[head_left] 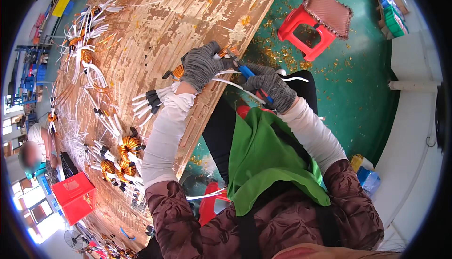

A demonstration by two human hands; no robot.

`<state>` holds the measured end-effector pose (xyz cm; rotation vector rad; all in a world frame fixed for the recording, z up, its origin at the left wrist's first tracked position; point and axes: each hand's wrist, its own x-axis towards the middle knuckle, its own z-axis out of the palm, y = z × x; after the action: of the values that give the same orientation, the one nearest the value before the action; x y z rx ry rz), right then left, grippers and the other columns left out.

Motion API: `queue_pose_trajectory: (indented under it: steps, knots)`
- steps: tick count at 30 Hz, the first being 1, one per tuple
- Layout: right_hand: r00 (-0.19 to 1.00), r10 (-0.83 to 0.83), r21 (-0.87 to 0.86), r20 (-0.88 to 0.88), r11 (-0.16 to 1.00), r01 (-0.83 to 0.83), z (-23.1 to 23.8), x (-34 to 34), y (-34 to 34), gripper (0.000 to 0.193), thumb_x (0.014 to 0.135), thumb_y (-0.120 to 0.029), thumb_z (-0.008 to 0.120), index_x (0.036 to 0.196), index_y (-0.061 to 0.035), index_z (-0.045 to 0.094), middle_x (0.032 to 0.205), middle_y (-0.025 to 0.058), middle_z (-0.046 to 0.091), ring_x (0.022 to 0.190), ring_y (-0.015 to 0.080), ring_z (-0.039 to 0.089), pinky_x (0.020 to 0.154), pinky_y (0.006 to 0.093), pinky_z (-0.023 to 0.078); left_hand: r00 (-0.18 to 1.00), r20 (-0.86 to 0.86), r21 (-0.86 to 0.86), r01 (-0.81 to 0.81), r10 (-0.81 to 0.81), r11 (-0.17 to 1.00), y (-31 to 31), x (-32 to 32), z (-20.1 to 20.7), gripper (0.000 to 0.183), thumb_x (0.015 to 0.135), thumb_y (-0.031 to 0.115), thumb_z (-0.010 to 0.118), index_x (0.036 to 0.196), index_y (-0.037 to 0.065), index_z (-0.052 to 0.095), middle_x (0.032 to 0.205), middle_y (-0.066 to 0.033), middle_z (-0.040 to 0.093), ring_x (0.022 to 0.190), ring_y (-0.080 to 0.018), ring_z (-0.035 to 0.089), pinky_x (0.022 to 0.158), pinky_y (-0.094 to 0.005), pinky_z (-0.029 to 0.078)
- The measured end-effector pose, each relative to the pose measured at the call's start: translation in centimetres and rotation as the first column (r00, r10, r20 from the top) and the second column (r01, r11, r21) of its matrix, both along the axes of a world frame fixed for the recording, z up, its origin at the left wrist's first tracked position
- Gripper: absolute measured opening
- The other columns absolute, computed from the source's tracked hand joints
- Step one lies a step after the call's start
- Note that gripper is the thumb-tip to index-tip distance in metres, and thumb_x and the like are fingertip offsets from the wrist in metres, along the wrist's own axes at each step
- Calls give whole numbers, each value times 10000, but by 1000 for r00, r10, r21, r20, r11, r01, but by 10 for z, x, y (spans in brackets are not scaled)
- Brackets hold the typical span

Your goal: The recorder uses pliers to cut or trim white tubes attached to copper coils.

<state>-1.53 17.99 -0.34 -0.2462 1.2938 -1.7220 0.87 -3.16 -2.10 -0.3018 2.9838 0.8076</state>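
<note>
My left hand, in a grey glove, is closed over a copper-wound coil at the table's edge. Bare copper ends stick out past its fingers. My right hand, also gloved, grips a pair of pliers with blue and red handles. The pliers' jaws are right beside the left fingertips and the copper ends; whether they bite on the wire I cannot tell. White sleeved leads trail from the coil below both hands. Black-tipped white leads lie by my left wrist.
Several copper coils with white leads lie along the left of the worn wooden table. A red box stands there too, near another person. A red stool with a cushion is on the green floor among copper scraps.
</note>
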Motion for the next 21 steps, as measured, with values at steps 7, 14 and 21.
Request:
queue_pose_trajectory:
  steps: [7, 14, 21]
  knots:
    - [881, -472, -128, 7, 874, 469, -51, 5, 3, 292, 753, -29, 562, 1041, 15, 581, 702, 43, 566, 567, 134, 553, 532, 257, 482, 976, 145, 165, -184, 161, 969, 6, -2, 10, 718, 580, 678, 698, 899, 40, 615, 740, -122, 645, 745, -282, 644, 688, -368, 483]
    - [642, -288, -44, -711, 929, 368, -3, -25, 32, 470, 698, -90, 608, 1161, -48, 537, 824, 100, 568, 742, 237, 577, 660, 346, 485, 974, -224, 235, 80, -26, 969, -9, 19, 10, 564, 714, 455, 705, 1040, 13, 582, 835, -186, 646, 788, -326, 635, 735, -399, 483]
    - [79, 396, 397, -915, 844, 361, 22, -20, -9, 609, 626, -126, 641, 1219, -74, 514, 939, 188, 539, 891, 370, 542, 793, 445, 456, 902, -422, 330, 62, 89, 942, -6, 26, -10, 261, 828, 185, 592, 1014, 6, 631, 782, -192, 646, 718, -310, 646, 662, -377, 494]
